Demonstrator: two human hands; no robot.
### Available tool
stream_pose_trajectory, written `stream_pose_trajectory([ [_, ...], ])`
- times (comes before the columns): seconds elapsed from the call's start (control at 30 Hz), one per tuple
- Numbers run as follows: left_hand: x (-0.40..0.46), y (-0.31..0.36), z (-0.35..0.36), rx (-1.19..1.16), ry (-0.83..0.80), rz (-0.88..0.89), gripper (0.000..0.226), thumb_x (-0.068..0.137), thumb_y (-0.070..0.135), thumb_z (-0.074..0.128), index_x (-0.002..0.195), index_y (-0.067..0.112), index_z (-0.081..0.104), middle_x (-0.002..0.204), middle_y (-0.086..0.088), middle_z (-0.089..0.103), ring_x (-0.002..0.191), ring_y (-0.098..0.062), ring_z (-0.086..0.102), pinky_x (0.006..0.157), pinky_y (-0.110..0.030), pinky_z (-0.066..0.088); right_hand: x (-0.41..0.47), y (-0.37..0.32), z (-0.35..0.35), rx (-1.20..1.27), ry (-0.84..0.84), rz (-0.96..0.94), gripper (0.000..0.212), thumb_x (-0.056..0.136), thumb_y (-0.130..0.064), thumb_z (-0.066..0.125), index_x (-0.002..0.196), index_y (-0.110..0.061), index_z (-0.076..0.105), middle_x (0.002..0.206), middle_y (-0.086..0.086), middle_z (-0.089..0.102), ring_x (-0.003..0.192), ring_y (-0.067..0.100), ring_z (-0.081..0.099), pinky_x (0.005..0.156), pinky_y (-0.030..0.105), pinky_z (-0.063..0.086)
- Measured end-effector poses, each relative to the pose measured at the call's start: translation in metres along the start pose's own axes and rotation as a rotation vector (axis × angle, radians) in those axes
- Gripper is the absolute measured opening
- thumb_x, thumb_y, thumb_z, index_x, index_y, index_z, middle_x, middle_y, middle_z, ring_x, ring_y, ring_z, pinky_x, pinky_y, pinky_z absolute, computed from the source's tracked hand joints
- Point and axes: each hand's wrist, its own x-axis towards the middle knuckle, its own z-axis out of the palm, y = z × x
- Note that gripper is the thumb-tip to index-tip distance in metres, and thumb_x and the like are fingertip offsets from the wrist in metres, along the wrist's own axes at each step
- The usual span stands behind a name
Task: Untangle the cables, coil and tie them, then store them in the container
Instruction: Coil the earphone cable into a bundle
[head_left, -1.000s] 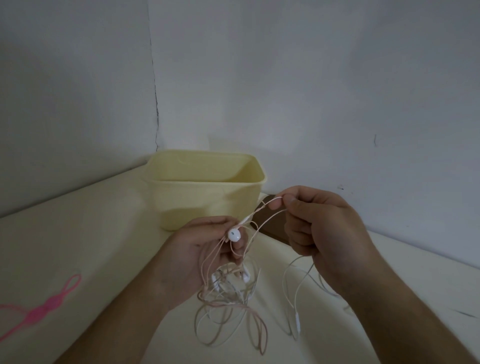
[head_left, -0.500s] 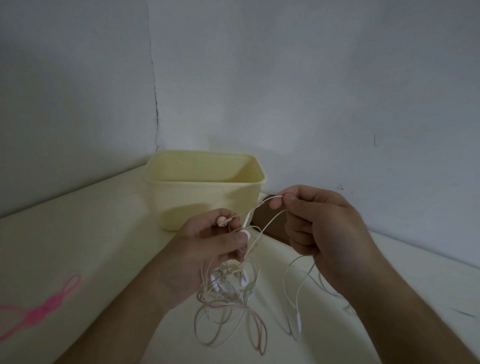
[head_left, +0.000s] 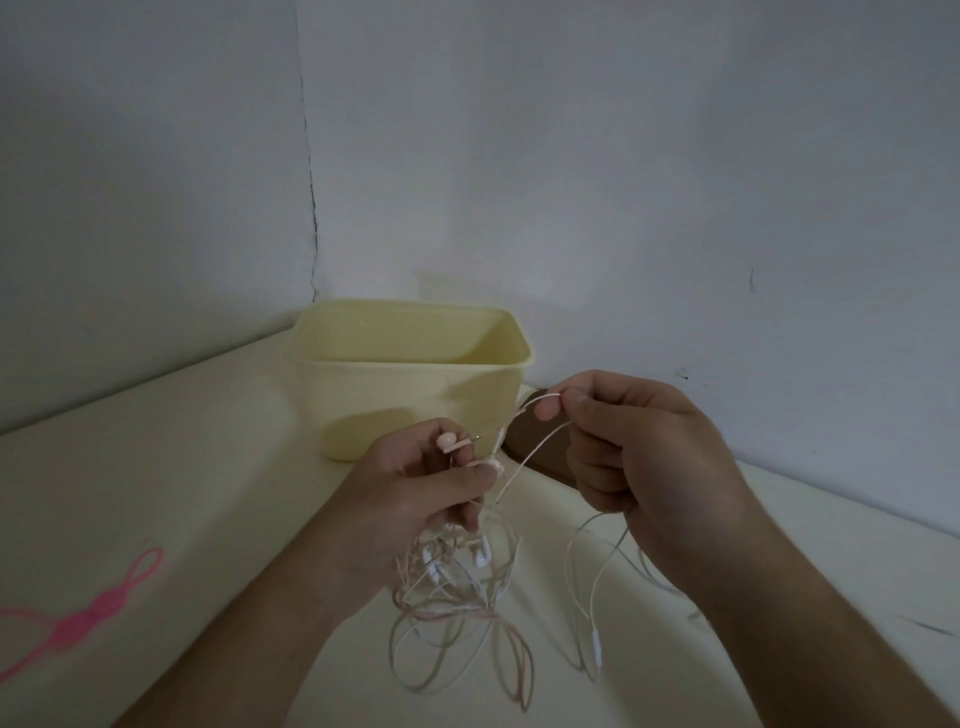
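Tangled thin pink-and-white earphone cables (head_left: 457, 587): left hand (head_left: 415, 499) grips the knot for anchoring, right hand (head_left: 644, 457) pinches one strand taut, apparently for separating.

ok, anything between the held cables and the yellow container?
Nothing visible. The container stands open-topped just behind both hands, with no lid. The left hand and right hand hold the tangled cables in front of it; the cables aren't coiled or tied yet.

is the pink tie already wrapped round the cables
No, the pink tie lies loose on the table, apart from the tangled cables that both hands hold.
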Motion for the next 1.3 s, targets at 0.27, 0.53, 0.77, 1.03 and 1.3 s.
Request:
stream_pose_trajectory([
  [0.27, -0.005, 0.004, 0.003, 0.116, -0.054, 0.081, 0.027, 0.095, 0.020, 0.072, 0.081, -0.003, 0.066, 0.077, -0.016, 0.059, 0.069, -0.027, 0.055, 0.065, -0.032, 0.050, 0.000, -0.002, -0.001, 0.076, -0.012, 0.023, 0.031, 0.108, -0.003, 0.048, 0.098, 0.001, 0.077, 0.056, -0.003, 0.022, 0.047, 0.012, 0.014, 0.045, 0.020, 0.016],
  [0.53, -0.002, -0.011, 0.007, 0.337, 0.070, 0.112, 0.010, 0.097, 0.014, 0.073, 0.088, 0.012, 0.075, 0.074, -0.012, 0.070, 0.065, -0.021, 0.058, 0.064, -0.036, 0.050, -0.003, -0.005, 0.000, 0.149, -0.094, 0.093, 0.032, 0.104, -0.001, 0.048, 0.107, 0.000, 0.080, 0.056, -0.004, 0.019, 0.047, 0.011, 0.012, 0.045, 0.022, 0.013],
  [0.77, 0.000, -0.007, 0.003, 0.183, 0.128, 0.046, 0.015, 0.100, 0.003, 0.063, 0.094, 0.007, 0.077, 0.072, -0.015, 0.064, 0.059, -0.028, 0.056, 0.054, -0.033, 0.048, -0.005, -0.008, 0.002, 0.149, -0.129, 0.076, 0.034, 0.103, 0.000, 0.048, 0.114, -0.004, 0.079, 0.057, -0.004, 0.016, 0.048, 0.012, 0.010, 0.046, 0.023, 0.013],
  [1.03, 0.004, -0.010, 0.000, 0.270, 0.247, -0.046, 0.023, 0.098, -0.005, 0.060, 0.088, 0.006, 0.078, 0.067, -0.014, 0.065, 0.055, -0.027, 0.059, 0.054, -0.032, 0.048, -0.005, -0.013, -0.001, 0.214, -0.075, 0.057, 0.033, 0.102, 0.000, 0.047, 0.111, 0.000, 0.079, 0.057, -0.005, 0.016, 0.047, 0.010, 0.011, 0.044, 0.022, 0.013],
  [1.3, 0.001, -0.007, 0.002, 0.351, 0.275, -0.031, 0.031, 0.091, -0.009, 0.056, 0.077, 0.010, 0.076, 0.076, -0.013, 0.072, 0.066, -0.022, 0.064, 0.053, -0.031, 0.049, -0.004, -0.011, -0.002, 0.188, -0.066, 0.086, 0.033, 0.101, 0.002, 0.047, 0.111, 0.000, 0.079, 0.056, -0.005, 0.015, 0.047, 0.011, 0.009, 0.045, 0.022, 0.012],
])
